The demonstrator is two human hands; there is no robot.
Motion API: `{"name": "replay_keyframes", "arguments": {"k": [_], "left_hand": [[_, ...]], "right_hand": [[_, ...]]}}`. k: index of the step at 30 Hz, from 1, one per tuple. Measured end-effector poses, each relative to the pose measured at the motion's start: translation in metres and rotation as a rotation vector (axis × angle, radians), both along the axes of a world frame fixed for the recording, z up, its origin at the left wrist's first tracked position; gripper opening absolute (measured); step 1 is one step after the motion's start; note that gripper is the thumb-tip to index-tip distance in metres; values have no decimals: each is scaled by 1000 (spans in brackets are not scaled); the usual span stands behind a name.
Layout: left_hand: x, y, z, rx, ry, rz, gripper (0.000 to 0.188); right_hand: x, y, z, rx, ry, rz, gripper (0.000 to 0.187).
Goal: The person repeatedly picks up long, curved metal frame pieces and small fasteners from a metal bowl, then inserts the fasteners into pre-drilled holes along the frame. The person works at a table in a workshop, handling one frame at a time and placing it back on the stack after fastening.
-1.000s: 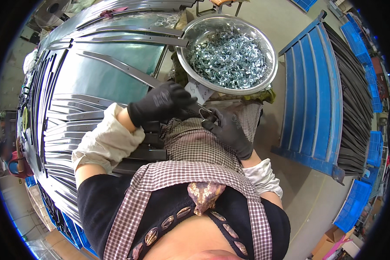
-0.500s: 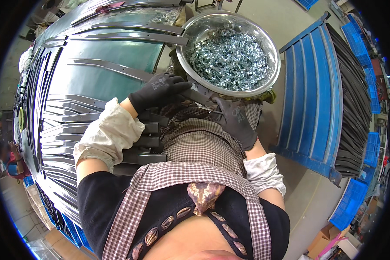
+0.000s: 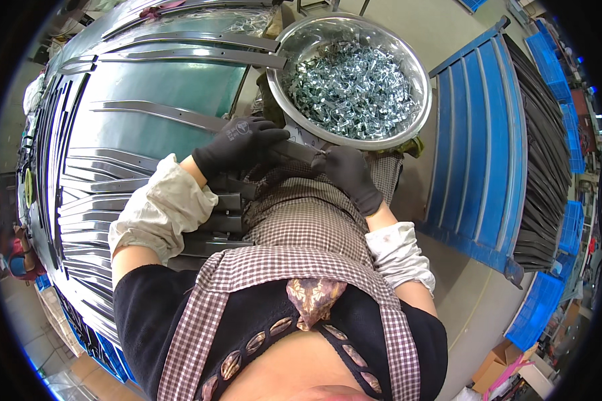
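Note:
My left hand [image 3: 237, 144], in a black glove, is closed around a long dark bar [image 3: 174, 113] near its end. The bar runs from the table on the left across to my lap. At the bar's near end, my right hand [image 3: 350, 175], also gloved in black, has its fingers pinched together. A small shiny metal piece [image 3: 320, 153] shows at those fingertips, against the bar's end; its exact shape is too small to make out. Just beyond both hands stands a steel basin [image 3: 423, 100] holding a heap of small metal clips [image 3: 354, 90].
Many more dark bars [image 3: 107, 184] lie on the green-topped table [image 3: 180, 83] at left, some reaching toward my lap. To the right stands a blue metal rack [image 3: 475, 147] stacked with dark strips [image 3: 542, 160]. Blue crates [image 3: 542, 311] line the far right.
My right hand has turned and moved slightly left and up, bringing its fingertips against the bar's end. The left hand keeps its grip, shifting slightly left with the bar.

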State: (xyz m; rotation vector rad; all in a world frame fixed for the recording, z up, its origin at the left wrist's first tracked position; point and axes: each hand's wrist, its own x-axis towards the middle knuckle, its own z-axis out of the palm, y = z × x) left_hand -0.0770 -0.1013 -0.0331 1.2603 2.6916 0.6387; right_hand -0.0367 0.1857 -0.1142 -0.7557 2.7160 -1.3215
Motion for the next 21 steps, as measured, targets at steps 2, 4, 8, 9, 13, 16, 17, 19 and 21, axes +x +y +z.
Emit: {"name": "replay_keyframes", "arguments": {"k": [2, 4, 8, 9, 13, 16, 17, 19, 21], "left_hand": [[0, -1, -2, -2, 1, 25, 43], [-2, -3, -3, -3, 23, 38, 43], [-4, -6, -8, 30, 31, 26, 43], [-3, -5, -6, 41, 33, 25, 43], [-5, -6, -3, 1, 7, -4, 44], [-6, -6, 0, -21, 45, -15, 46], [-5, -6, 1, -25, 34, -11, 46], [-4, -6, 4, -31, 12, -3, 46], [-3, -7, 2, -17, 28, -5, 46]], "right_hand": [[10, 2, 29, -81, 5, -40, 28], [20, 16, 36, -61, -45, -67, 28], [33, 30, 45, 71, -41, -22, 29], [34, 28, 50, 108, -27, -20, 30], [26, 21, 41, 173, -28, 16, 32], [20, 19, 39, 180, -60, 31, 31], [18, 19, 45, 196, -92, 47, 31], [14, 20, 47, 181, -159, 70, 30], [13, 21, 43, 120, -231, 85, 30]]}}
